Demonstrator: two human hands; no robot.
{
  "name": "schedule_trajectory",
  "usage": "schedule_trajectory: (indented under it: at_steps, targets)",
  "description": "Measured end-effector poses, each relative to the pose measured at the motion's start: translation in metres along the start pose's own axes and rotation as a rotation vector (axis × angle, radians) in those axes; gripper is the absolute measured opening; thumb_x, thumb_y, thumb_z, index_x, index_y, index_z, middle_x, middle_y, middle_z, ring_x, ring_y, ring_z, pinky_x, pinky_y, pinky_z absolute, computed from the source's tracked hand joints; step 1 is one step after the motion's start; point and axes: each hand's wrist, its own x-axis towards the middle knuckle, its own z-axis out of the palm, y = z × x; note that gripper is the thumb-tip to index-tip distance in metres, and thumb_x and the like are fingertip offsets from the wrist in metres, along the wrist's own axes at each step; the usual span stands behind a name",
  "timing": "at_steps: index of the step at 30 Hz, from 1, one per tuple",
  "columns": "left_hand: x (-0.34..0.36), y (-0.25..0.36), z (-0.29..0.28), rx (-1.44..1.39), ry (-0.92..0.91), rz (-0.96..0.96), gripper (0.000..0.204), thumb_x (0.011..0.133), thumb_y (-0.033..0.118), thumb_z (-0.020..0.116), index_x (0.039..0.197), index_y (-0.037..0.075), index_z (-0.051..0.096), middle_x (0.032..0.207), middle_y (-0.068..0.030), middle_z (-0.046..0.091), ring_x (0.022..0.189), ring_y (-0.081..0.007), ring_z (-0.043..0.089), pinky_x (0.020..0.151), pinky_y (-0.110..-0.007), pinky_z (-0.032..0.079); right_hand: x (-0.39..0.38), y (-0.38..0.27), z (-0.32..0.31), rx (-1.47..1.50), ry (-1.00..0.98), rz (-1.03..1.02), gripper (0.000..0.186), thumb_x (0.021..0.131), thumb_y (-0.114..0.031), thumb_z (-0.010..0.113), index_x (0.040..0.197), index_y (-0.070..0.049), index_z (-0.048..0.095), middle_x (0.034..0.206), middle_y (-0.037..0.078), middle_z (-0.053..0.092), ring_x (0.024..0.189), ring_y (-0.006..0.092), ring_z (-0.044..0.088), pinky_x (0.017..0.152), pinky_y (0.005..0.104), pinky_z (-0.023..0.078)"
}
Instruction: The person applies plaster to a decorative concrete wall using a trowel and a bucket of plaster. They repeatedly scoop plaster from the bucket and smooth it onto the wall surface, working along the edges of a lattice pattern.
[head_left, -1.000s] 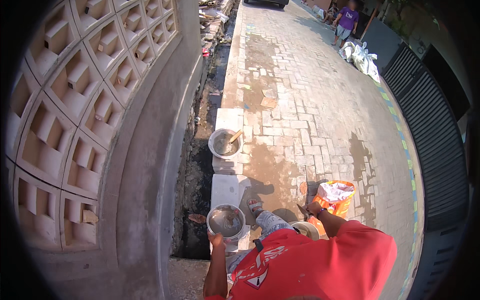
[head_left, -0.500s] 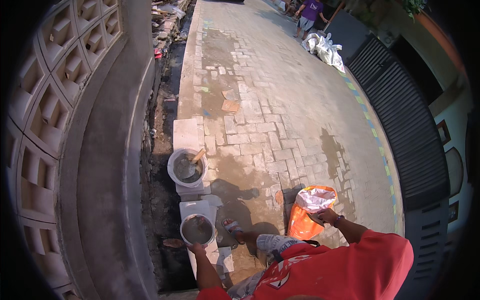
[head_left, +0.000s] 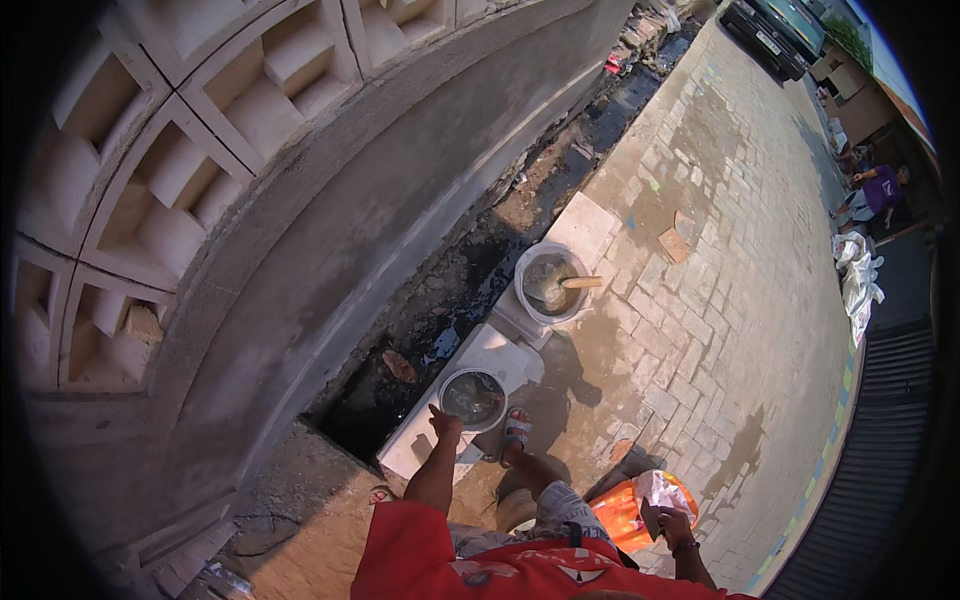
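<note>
A small bucket [head_left: 474, 427] of murky grey liquid stands on the pale slabs [head_left: 497, 355] beside the ditch. My left hand [head_left: 445, 424] is at its near left rim, fingers closed on the edge. Off to the right, my right hand [head_left: 677, 525] grips a flat, dark trowel-like tool [head_left: 650, 521] over the mouth of an orange sack [head_left: 622, 512]. The sack's top gapes, showing a whitish lining; its contents are hidden from here. Farther ahead, a larger white bucket [head_left: 527, 300] holds grey wet mix, with a wooden-handled tool [head_left: 580, 283] leaning in it.
A dark wet ditch [head_left: 440, 345] runs between the slabs and a grey wall [head_left: 330, 290] with openwork blocks. Brick paving [head_left: 690, 370] spreads rightward. White sacks [head_left: 857, 285], a person in purple [head_left: 880, 190] and a dark car [head_left: 772, 38] are farther off.
My view has swung left, so the buckets, sack and road appear farther right and tilted. The car has come further into view. My left hand stays by the small bucket, my right by the sack.
</note>
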Motion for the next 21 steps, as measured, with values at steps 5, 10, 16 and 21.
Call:
schedule_trajectory:
  at_steps: [5, 10, 16, 21]
  targets:
    - [-0.081, 0.086, -0.035, 0.373, 0.166, 0.698, 0.088, 0.078, 0.006, 0.067, 0.15, 0.006, 0.016, 0.148, -0.036, 0.018, 0.131, -0.0508, 0.035, 0.107, -0.049, 0.036, 0.027, -0.072, 0.008, 0.098, -0.121, -0.105, 0.032, 0.081, -0.007, 0.058, 0.11, 0.003, 0.066, 0.083, 0.009, 0.068, 0.066, 0.0151, 0.064, 0.055, 0.0269, 0.051]
    - [-0.213, 0.243, -0.146, 0.32, 0.1, 1.232, 0.073, 0.082, 0.0, 0.056, 0.148, 0.004, 0.026, 0.15, -0.0349, 0.015, 0.135, -0.0521, 0.027, 0.109, -0.05, 0.031, 0.118, -0.012, -0.032, 0.192, 0.078, -0.302, 0.039, 0.076, -0.005, 0.056, 0.113, 0.004, 0.064, 0.089, 0.012, 0.069, 0.066, 0.0218, 0.066, 0.058, 0.0325, 0.055]
    - [-0.32, 0.43, -0.288, 0.629, 0.639, 1.835, 0.072, 0.079, 0.006, 0.064, 0.145, 0.012, 0.034, 0.152, -0.0293, 0.018, 0.136, -0.0496, 0.027, 0.11, -0.054, 0.029, 0.102, -0.001, 0.02, 0.326, 0.055, -0.206, 0.032, 0.077, -0.002, 0.056, 0.107, 0.006, 0.066, 0.088, 0.011, 0.067, 0.067, 0.022, 0.065, 0.056, 0.0325, 0.054]
    - [-0.348, 0.532, -0.38, 0.964, 1.18, 1.832, 0.065, 0.078, 0.002, 0.057, 0.141, 0.013, 0.042, 0.152, -0.0217, 0.023, 0.139, -0.0461, 0.021, 0.112, -0.054, 0.025, 0.038, 0.028, 0.053, 0.408, 0.057, -0.107, 0.024, 0.08, -0.005, 0.058, 0.1, 0.003, 0.068, 0.076, 0.006, 0.065, 0.06, 0.0148, 0.062, 0.049, 0.0292, 0.05]
